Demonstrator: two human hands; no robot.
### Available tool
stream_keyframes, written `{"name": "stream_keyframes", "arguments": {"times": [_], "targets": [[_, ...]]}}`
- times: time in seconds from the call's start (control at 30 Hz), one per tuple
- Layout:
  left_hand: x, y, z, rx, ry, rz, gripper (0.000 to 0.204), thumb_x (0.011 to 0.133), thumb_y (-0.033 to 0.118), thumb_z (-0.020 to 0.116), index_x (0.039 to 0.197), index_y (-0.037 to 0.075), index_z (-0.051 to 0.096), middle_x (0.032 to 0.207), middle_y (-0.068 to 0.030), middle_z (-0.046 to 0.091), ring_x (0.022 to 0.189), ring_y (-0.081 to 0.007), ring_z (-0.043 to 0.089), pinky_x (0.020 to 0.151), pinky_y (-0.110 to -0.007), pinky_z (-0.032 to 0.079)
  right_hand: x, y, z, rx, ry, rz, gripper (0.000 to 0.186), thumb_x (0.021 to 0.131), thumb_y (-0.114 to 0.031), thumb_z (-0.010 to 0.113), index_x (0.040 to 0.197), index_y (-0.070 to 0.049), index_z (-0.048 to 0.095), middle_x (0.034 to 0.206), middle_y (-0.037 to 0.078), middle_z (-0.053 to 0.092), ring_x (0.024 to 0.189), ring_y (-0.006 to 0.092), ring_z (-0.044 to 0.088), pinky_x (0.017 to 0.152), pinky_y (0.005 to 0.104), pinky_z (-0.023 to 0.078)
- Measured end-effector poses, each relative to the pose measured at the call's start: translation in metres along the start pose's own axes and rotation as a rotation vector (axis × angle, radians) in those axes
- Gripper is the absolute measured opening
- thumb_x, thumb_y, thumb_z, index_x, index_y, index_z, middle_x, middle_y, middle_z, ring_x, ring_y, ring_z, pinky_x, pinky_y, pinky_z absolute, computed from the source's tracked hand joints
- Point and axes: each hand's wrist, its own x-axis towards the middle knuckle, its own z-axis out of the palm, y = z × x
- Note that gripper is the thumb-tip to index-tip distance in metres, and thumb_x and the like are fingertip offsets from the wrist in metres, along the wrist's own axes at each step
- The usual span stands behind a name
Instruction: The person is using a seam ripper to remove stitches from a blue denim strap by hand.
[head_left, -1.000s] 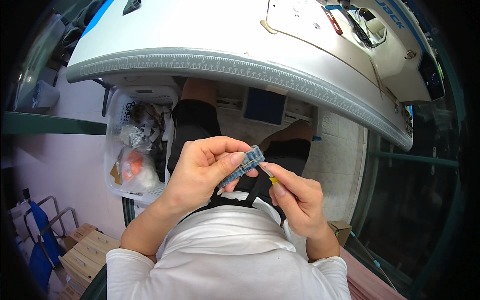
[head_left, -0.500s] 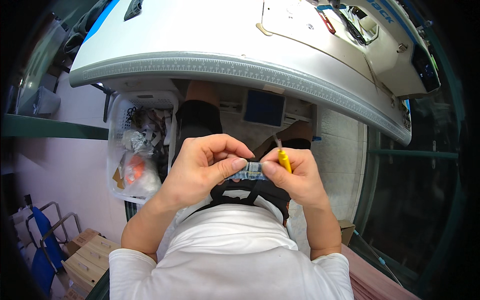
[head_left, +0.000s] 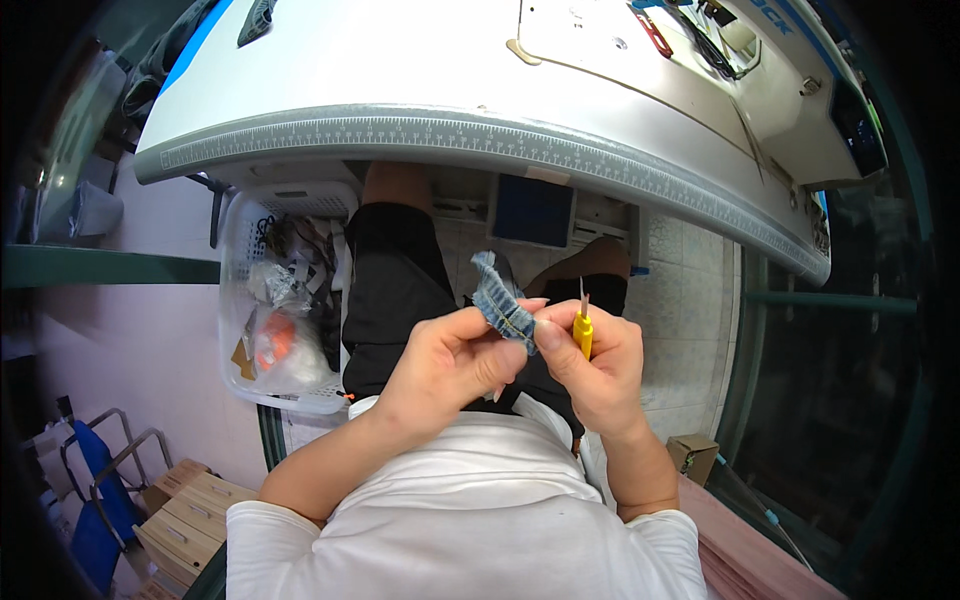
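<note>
A small strip of blue denim (head_left: 502,306) with a stitched seam is held up over my lap. My left hand (head_left: 462,362) grips its lower part between thumb and fingers. Its frayed upper end sticks up free and bends to the left. With thumb and forefinger, my right hand (head_left: 592,362) pinches the strip's right end. Tucked in that same hand, a seam ripper (head_left: 583,332) with a yellow handle points its thin metal tip upward, apart from the denim.
Ahead is a white sewing table (head_left: 400,60) with a ruler-marked grey edge (head_left: 420,135). A sewing machine (head_left: 800,95) stands on its right side. By my left leg, a white plastic basket (head_left: 232,300) holds bags and scraps. Wooden drawers (head_left: 190,525) stand at the lower left.
The denim strip has turned from lying level between my hands to standing up at a slant. My left hand has moved right and lower, and the seam ripper now points more upright.
</note>
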Motion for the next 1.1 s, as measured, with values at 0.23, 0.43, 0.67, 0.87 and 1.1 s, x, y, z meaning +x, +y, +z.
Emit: {"name": "stream_keyframes", "arguments": {"times": [0.23, 0.43, 0.67, 0.87, 1.1], "targets": [[0.006, 0.008, 0.007, -0.034, 0.230, 0.203, 0.026, 0.101, 0.014, 0.058, 0.115, -0.005, 0.067, 0.107, -0.0099, 0.069, 0.094, -0.0132, 0.065, 0.084, -0.028, 0.053, 0.001, 0.008, -0.009, -0.255, -0.137, 0.046, 0.021, 0.098, -0.015, 0.066, 0.084, 0.001, 0.064, 0.062, -0.003, 0.050, 0.059, 0.0040, 0.041, 0.051, 0.0243, 0.034], [0.010, 0.022, -0.012, 0.068, 0.171, 0.200, 0.022, 0.101, 0.014, 0.057, 0.109, -0.004, 0.068, 0.096, -0.0109, 0.072, 0.091, -0.0158, 0.068, 0.087, -0.030, 0.052, -0.014, 0.007, -0.030, -0.088, -0.132, 0.045, 0.024, 0.099, -0.010, 0.057, 0.119, 0.003, 0.063, 0.070, -0.002, 0.053, 0.060, 0.0065, 0.044, 0.056, 0.0235, 0.037], [0.005, 0.025, -0.009, 0.129, 0.149, 0.055, 0.015, 0.095, 0.006, 0.064, 0.104, -0.005, 0.068, 0.072, -0.0029, 0.063, 0.059, -0.0067, 0.055, 0.051, -0.021, 0.044, -0.018, 0.008, -0.019, -0.661, -0.069, -0.395, 0.037, 0.087, 0.001, 0.067, 0.125, -0.001, 0.066, 0.070, 0.006, 0.057, 0.055, 0.0139, 0.052, 0.051, 0.0255, 0.041], [0.003, 0.025, -0.011, 0.203, 0.128, 0.023, 0.013, 0.093, 0.001, 0.065, 0.103, -0.006, 0.068, 0.071, -0.0003, 0.061, 0.057, -0.0033, 0.051, 0.048, -0.020, 0.040, -0.015, 0.009, -0.013, -0.913, -0.004, -0.515, 0.043, 0.077, 0.003, 0.072, 0.118, -0.008, 0.073, 0.063, 0.002, 0.052, 0.048, 0.0128, 0.051, 0.043, 0.0271, 0.038], [0.001, 0.032, -0.009, 0.307, 0.155, 0.023, 0.014, 0.090, 0.004, 0.066, 0.101, -0.005, 0.070, 0.072, 0.0067, 0.056, 0.065, 0.0004, 0.043, 0.054, -0.020, 0.035, -0.013, 0.010, -0.013, -0.989, -0.017, -0.541, 0.042, 0.075, 0.000, 0.075, 0.116, -0.009, 0.075, 0.062, 0.001, 0.050, 0.048, 0.0118, 0.050, 0.042, 0.0268, 0.037]]}}
